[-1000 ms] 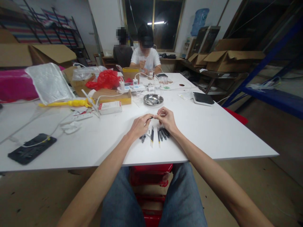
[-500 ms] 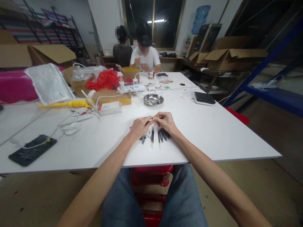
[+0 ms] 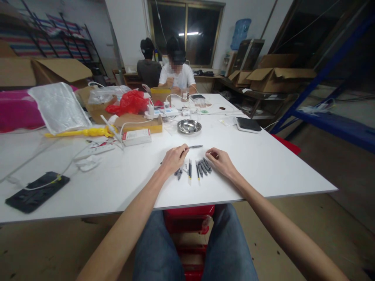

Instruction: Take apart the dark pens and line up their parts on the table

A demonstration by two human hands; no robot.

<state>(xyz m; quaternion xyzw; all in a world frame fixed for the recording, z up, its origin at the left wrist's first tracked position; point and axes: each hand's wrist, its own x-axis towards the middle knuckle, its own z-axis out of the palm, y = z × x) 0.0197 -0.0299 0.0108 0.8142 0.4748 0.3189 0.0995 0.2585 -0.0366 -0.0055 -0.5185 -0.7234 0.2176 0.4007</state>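
Observation:
My left hand (image 3: 175, 159) grips a dark pen (image 3: 196, 146) between thumb and fingers, its slim body sticking out to the right, just above the table. My right hand (image 3: 222, 160) is apart from it, fingers curled with thumb and index tips close together; whatever they pinch, if anything, is too small to make out. Beside the right hand lies a row of dark grey pen barrels (image 3: 203, 167). Several ink refills (image 3: 190, 169) with yellow ends lie between the hands. Small dark pen parts (image 3: 178, 173) rest near my left wrist, partly hidden.
A shiny metal dish (image 3: 189, 127) with small items stands ahead of my hands. To the left are a white box (image 3: 136, 137), a power strip (image 3: 162, 113), a red plastic bag (image 3: 128, 102) and a phone-like black slab (image 3: 37, 191). A person (image 3: 176, 74) sits across the table.
My hands, together before, have separated; the right one moved right and down. The pen now shows plainly in my left hand. The view has shifted slightly.

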